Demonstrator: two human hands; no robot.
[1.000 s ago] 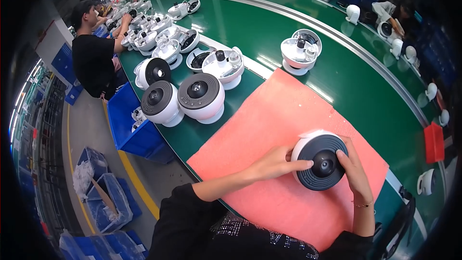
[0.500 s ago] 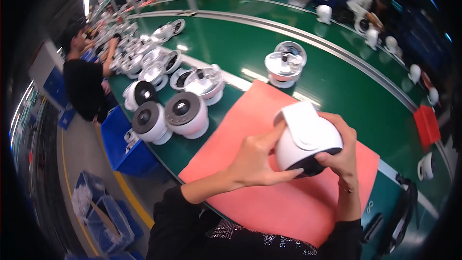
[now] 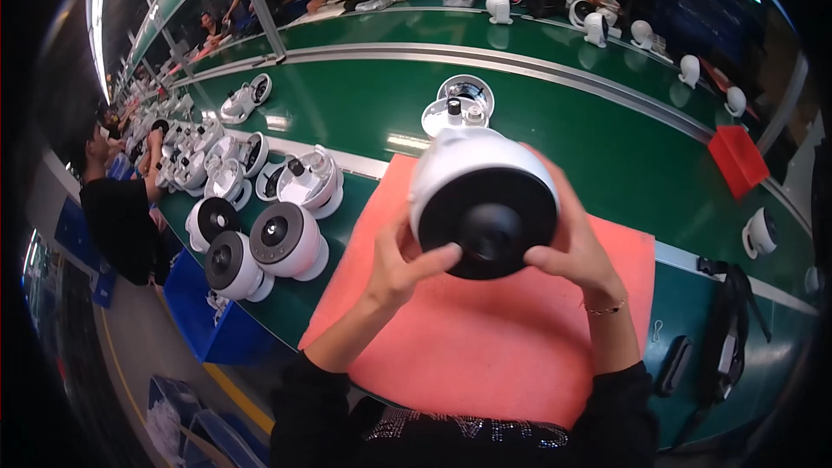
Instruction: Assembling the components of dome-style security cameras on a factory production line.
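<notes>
Between my hands is a white round camera-like unit [image 3: 481,152], held up over a pink foam mat [image 3: 485,355]. Its black disc face with a dark lens-like centre is turned toward me. My left hand [image 3: 394,264] grips its left side, thumb on the lower rim of the face. On the opposite side my right hand [image 3: 582,247] is wrapped round the shell, its thumb also on the rim. The fingers behind the unit are mostly hidden. Just beyond it, an opened white shell [image 3: 444,114] with parts inside stands on the green bench, its lower part covered by the unit.
Left of the mat stand several grey-faced white units [image 3: 299,247] and opened shells [image 3: 314,182]. A blue bin [image 3: 204,316] sits below the bench edge. At right are a black strap [image 3: 737,321], a red bin [image 3: 737,160] and another white unit [image 3: 761,232]. Co-workers [image 3: 117,208] sit around.
My hands have turned the unit so its black face points at me instead of down, and brought it up closer. My view has swung, shifting the bench leftward in the picture.
</notes>
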